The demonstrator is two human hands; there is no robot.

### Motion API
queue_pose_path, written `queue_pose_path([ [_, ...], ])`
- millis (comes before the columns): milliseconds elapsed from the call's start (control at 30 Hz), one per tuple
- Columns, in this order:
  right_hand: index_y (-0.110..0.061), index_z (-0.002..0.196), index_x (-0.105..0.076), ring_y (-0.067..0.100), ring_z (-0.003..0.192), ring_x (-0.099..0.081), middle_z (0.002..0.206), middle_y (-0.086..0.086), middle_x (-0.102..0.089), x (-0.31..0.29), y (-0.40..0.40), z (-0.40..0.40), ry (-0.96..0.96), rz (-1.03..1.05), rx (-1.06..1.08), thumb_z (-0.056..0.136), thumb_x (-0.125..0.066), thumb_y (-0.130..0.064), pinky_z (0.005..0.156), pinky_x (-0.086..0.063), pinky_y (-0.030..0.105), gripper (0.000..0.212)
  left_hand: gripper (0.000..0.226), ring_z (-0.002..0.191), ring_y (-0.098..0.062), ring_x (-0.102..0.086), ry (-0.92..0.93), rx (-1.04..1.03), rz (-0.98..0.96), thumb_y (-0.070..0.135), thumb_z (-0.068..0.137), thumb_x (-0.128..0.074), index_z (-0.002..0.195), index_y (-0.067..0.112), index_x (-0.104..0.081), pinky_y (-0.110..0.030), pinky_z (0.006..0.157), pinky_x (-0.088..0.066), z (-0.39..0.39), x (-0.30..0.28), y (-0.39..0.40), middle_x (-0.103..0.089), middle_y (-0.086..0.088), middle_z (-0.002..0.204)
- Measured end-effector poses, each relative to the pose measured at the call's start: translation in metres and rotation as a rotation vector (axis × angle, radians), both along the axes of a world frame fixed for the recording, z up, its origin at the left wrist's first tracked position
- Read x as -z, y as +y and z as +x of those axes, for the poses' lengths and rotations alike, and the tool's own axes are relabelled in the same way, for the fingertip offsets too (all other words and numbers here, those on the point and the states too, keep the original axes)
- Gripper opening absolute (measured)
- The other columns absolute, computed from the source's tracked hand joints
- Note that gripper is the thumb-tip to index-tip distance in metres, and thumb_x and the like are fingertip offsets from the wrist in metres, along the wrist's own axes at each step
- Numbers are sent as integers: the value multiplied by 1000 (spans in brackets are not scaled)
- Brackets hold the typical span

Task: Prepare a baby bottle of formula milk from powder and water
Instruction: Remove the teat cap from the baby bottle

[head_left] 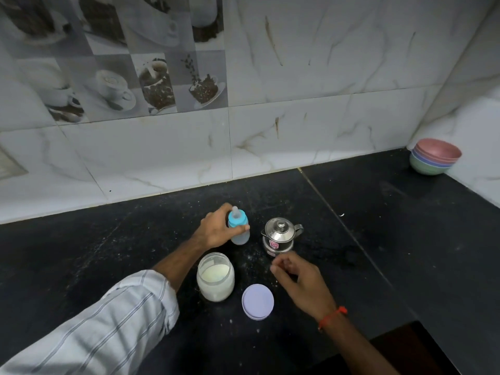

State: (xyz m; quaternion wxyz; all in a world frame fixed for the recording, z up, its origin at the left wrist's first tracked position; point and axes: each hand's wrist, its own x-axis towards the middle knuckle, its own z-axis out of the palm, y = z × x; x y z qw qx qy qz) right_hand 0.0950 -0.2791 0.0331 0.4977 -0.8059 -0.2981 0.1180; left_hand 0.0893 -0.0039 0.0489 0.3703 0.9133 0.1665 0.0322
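On the dark worktop (378, 239), the left hand (216, 230) wraps its fingers (244, 227) round the upright baby bottle (239, 228), while the right hand (303, 280), loosely curled and empty, hovers near the steel jug (280, 236).

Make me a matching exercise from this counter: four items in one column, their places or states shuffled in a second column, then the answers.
Items:
1. baby bottle
2. powder jar
3. purple lid
4. steel pot

States:
A. lying flat on the counter, off its jar
B. open, with pale powder inside
C. upright in the left hand's grip, blue cap on
D. lid on, just beyond the right hand, untouched

Pairs: 1-C, 2-B, 3-A, 4-D
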Motion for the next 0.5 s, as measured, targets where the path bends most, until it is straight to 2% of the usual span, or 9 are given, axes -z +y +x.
queue_pose_path([
  [67,-29,96,-68,10,83,-71,87,-5,-74,-16,12,4,83,97,61,92,-74,-26,81,-59,34,7,46,92,-3,-65,-130,-6,-57,44,83,-83,114,28,-53,-13,78,-51,-12,-16,-8,-68,8,109],
  [100,-31,98,-68,15,83,-72,87,-2,-74,-24,19,6,103,133,79,90,-74,-35,80,-61,42,12,46,91,1,-64,-170,0,-70,43,83,-83,114,29,-52,-7,73,-47,-20,-26,-14,-67,11,107],
  [133,-34,101,-66,19,83,-72,86,0,-72,-33,25,7,106,157,87,87,-74,-46,79,-61,48,20,47,93,3,-63,-200,9,-89,45,83,-82,117,30,-53,-6,72,-45,-28,-34,-21,-67,13,108],
  [200,-36,107,-63,24,79,-70,83,2,-69,-51,36,8,75,178,63,82,-71,-60,77,-60,51,35,47,96,2,-63,-258,34,-113,50,83,-80,118,29,-57,-8,75,-46,-46,-45,-38,-66,14,108],
  [267,-35,108,-61,23,71,-65,77,3,-64,-68,45,5,34,173,7,79,-69,-64,72,-58,47,42,43,94,-2,-63,-286,51,-114,56,80,-79,111,33,-59,-14,76,-47,-65,-45,-59,-64,13,105],
  [367,-29,92,-63,10,72,-65,78,-6,-66,-78,50,-6,-124,-4,-99,78,-66,-69,68,-56,36,42,45,95,-5,-66,-274,-25,-225,61,63,-83,98,44,-60,-23,77,-55,-103,-35,-92,-64,12,104],
  [433,-25,82,-62,9,66,-64,69,-9,-64,-77,48,-14,-246,-105,-159,80,-63,-71,60,-52,27,46,57,101,-5,-69,-236,-55,-346,59,57,-91,103,42,-61,-25,81,-59,-125,-26,-108,-68,11,108],
  [500,-24,77,-61,8,60,-61,62,-9,-62,-75,47,-21,-286,-131,-209,76,-59,-79,54,-44,18,55,61,100,-3,-71,-175,-74,-395,55,60,-93,109,35,-63,-24,80,-60,-142,-15,-117,-72,12,106],
])
